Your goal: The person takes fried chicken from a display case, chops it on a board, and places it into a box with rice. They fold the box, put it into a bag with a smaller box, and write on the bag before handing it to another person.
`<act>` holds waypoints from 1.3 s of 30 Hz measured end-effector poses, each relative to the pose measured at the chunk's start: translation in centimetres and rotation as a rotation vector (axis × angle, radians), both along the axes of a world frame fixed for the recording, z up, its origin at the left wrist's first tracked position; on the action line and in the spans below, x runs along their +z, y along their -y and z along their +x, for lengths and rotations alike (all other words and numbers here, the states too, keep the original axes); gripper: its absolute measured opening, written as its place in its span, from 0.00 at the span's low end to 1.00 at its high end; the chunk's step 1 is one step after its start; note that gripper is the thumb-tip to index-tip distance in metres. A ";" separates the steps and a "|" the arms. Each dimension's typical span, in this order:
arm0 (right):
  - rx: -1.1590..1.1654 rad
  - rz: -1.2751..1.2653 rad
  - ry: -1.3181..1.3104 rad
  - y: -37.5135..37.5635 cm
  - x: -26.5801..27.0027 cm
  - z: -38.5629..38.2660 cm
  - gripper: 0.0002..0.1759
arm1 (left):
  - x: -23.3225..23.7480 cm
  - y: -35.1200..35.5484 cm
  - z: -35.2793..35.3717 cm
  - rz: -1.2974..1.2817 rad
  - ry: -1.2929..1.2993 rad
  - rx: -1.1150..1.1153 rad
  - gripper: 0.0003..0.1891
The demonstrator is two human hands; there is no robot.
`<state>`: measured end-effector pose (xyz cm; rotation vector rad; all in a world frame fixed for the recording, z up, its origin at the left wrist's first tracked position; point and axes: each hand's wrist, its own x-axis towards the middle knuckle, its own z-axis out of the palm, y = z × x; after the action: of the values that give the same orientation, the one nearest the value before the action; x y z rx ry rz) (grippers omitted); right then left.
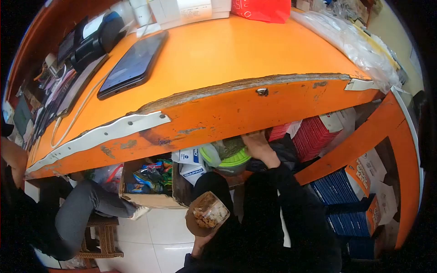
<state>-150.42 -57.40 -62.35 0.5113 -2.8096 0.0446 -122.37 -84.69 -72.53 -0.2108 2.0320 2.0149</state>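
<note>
Low in the view, my left hand is closed around the underside of a small brown food box, which is open at the top and shows white and brown pieces inside. Under the orange counter, my right hand reaches onto the shelf, beside a green-rimmed container with a dark greenish bag on it. The fingertips of this hand are hidden by the counter's edge, so what they touch cannot be made out.
A phone lies on the counter. Below are a carton of colourful packets, white-blue boxes, red packs and blue stacks. At the left, a seated person's leg shows near a wooden stool.
</note>
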 end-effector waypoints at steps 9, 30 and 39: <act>0.459 -0.450 0.705 8.3 3.2 -2.8 0.47 | -0.3 -0.5 -0.6 -0.003 0.008 0.005 0.39; 0.010 -0.127 -0.472 -1.8 6.2 -4.6 0.14 | -0.4 0.3 -0.9 0.017 -0.052 -0.002 0.39; -0.324 -0.252 -0.421 -10.0 11.1 2.5 0.13 | -0.4 0.1 -1.2 0.009 -0.022 -0.053 0.40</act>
<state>-147.88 -47.44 -51.30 -0.0015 -2.3912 0.1968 -123.53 -84.83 -72.95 -0.1324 2.0198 2.0025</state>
